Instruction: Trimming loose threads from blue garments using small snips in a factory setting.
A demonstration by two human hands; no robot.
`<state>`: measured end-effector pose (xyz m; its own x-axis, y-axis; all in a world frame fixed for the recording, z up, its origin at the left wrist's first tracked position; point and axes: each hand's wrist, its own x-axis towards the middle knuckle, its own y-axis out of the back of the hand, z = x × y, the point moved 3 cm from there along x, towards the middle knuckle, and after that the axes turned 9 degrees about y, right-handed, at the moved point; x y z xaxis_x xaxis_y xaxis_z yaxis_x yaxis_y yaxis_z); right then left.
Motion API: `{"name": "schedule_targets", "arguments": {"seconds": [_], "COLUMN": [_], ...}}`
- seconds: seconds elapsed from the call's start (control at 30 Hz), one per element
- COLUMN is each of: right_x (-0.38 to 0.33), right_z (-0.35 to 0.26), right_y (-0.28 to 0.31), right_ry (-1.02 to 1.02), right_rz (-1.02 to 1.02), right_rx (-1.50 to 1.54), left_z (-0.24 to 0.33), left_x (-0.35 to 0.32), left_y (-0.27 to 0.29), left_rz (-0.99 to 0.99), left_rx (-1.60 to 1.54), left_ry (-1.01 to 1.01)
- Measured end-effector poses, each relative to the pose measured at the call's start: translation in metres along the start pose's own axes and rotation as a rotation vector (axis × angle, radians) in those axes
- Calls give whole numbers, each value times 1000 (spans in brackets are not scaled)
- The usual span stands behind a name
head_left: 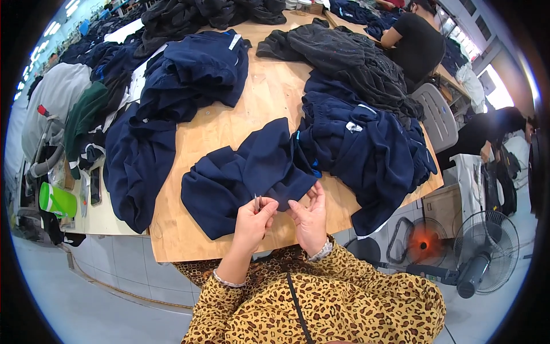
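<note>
Near navy cloth (263,160), white tag (354,127).

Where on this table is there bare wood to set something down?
The widest bare patch of table lies between the left navy garments and the dark grey pile. A narrower strip separates those navy garments from the handled navy cloth. The right side is crowded: that cloth meets the right navy pile.
</note>
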<state>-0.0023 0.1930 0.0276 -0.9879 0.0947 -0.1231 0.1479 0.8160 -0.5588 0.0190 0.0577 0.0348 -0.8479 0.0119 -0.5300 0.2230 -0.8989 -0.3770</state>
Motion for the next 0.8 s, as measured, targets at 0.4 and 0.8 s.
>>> {"name": "schedule_targets", "arguments": {"seconds": [0.4,0.8], "right_x": [-10,-11], "right_z": [-14,-2], "right_y": [-5,-1], "right_ry": [383,542], "right_rz": [-517,-471], "right_rx": [-586,-749], "left_z": [-3,9], "left_x": [-14,-30], "left_y": [9,-10], "left_rz": [31,182], "left_rx": [220,736], "left_ry": [-173,-737]}}
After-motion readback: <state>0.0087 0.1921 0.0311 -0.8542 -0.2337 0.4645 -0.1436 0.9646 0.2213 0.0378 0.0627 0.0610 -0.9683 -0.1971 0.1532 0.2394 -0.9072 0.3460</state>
